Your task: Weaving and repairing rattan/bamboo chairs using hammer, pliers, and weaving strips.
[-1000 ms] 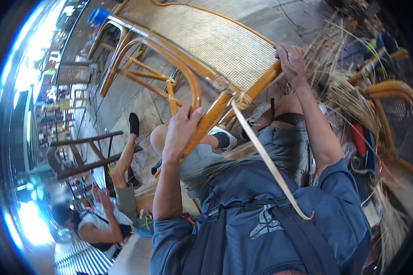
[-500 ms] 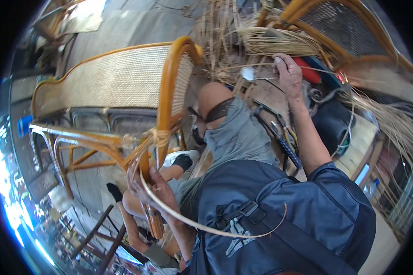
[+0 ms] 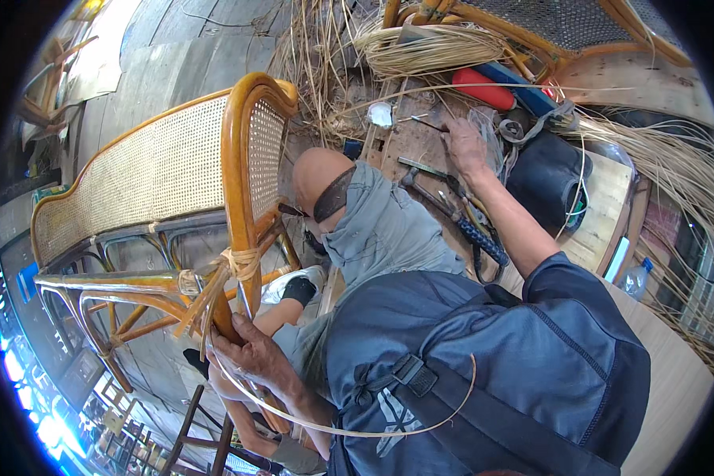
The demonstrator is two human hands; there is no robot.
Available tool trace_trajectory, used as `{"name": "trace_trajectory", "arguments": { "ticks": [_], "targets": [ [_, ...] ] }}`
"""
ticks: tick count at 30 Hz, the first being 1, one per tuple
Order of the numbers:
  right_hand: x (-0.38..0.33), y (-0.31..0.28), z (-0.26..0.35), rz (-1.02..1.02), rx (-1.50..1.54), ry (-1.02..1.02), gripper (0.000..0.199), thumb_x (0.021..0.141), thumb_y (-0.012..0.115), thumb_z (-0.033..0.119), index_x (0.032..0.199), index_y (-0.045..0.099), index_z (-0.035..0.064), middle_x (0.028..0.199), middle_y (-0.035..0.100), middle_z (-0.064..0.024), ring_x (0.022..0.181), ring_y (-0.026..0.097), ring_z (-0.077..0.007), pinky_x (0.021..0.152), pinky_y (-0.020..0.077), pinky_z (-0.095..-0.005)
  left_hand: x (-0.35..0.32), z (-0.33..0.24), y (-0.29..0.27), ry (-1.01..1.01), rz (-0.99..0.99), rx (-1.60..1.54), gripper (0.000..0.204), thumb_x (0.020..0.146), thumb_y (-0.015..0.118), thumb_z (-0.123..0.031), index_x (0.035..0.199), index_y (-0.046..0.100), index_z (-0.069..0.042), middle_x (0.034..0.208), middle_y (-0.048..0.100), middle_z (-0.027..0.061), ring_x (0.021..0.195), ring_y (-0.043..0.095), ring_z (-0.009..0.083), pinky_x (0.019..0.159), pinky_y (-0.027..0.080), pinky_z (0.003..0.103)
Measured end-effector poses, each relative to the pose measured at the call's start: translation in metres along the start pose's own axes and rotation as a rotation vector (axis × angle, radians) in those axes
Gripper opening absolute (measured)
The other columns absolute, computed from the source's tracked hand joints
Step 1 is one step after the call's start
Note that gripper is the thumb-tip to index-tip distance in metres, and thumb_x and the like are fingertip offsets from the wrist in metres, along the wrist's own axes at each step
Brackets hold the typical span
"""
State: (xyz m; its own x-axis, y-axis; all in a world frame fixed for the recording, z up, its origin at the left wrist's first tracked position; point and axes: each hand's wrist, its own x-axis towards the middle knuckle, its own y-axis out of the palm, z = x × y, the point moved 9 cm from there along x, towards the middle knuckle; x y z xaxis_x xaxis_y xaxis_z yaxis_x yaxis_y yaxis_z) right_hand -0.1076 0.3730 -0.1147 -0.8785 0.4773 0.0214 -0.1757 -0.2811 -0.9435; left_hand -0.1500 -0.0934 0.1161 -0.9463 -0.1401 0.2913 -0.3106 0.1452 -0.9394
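Note:
A rattan settee (image 3: 155, 147) with a woven cane back stands at my left. My left hand (image 3: 254, 355) is closed around its front post, below a joint bound with cane (image 3: 242, 263). Loose strip ends fan out there, and one pale cane strip (image 3: 349, 433) curves from that hand across my shirt. On the wooden plank my right hand (image 3: 464, 147) has its fingers curled at the end of a thin dark tool (image 3: 427, 123). The tool's gripped end is hidden by the fingers. A small white piece (image 3: 380, 115) lies left of it.
A coil of cane (image 3: 432, 49) and a red cylinder (image 3: 484, 87) lie beyond my right hand. Right of it stand a black bucket (image 3: 543, 178) and loose cane bundles (image 3: 650, 151). A hammer-like tool (image 3: 460, 218) lies by my thigh. Another person's leg (image 3: 250, 428) shows lower left.
My right hand has come down and nearer, from a long cane strand to the thin dark tool. My left hand stays on the post. The view has shifted, moving the scene left.

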Motion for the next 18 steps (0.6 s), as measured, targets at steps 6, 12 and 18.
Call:
{"name": "trace_trajectory", "arguments": {
  "ticks": [6,12,18],
  "targets": [
    [0.004,0.009,-0.003,0.061,-0.011,-0.141,0.019,0.084,0.052,0.013,0.102,0.055,0.0048,0.089,0.054,-0.0175,0.088,0.052,-0.0362,0.076,0.0434,-0.0435,0.001,0.004,-0.001,-0.103,0.042,0.012,0.046,0.087,0.059,-0.029,0.123,0.050,-0.003,0.108,0.055,0.0212,0.096,0.052,0.0353,0.085,0.041,0.045],
    [-0.001,-0.018,0.014,0.121,0.313,-0.086,0.017,0.085,0.049,0.012,0.100,0.053,0.0041,0.086,0.054,-0.0192,0.086,0.054,-0.0375,0.073,0.0435,-0.0431,0.002,-0.005,0.002,-0.139,0.051,-0.165,0.045,0.087,0.058,-0.028,0.122,0.049,0.000,0.111,0.054,0.0231,0.102,0.052,0.0369,0.088,0.040,0.045],
    [0.033,-0.025,0.070,0.189,0.105,-0.200,0.018,0.088,0.047,0.017,0.100,0.055,0.0047,0.096,0.058,-0.0182,0.092,0.056,-0.0357,0.076,0.0456,-0.0427,0.002,-0.003,-0.001,-0.052,0.067,0.013,0.047,0.088,0.058,-0.026,0.124,0.045,0.002,0.113,0.055,0.0231,0.106,0.053,0.0350,0.090,0.043,0.043]
  ]
}}
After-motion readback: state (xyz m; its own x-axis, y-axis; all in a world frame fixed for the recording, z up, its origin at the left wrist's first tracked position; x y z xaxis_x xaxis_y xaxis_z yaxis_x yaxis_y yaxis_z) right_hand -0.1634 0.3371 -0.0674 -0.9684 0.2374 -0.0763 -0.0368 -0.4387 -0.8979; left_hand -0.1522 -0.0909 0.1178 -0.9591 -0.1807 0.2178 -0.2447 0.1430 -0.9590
